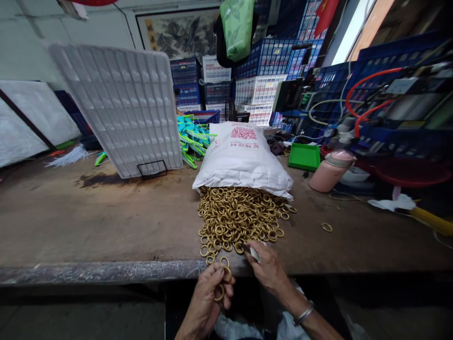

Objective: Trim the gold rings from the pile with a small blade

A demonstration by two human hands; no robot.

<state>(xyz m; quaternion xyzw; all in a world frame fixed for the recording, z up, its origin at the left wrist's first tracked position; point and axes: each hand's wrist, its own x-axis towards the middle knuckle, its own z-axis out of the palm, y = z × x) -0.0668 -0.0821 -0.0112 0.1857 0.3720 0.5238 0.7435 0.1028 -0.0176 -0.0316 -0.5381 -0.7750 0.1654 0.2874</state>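
Rings (235,217), gold-coloured, lie heaped on the wooden table (106,226) at the white printed sack's (240,158) near end. Left hand (208,295) grasps loose rings; right hand (268,268) clenches a small tool (254,255), type unclear, at the heap's near edge.

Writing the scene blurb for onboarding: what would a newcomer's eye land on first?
Probably the heap of gold-coloured rings at the middle of the table, against the near edge of a white sack with red print. Next, the hands: the left hand holds a few rings in front of the table edge, the right hand is at the heap's near side. Then the tall pale ribbed panel standing left of the sack.
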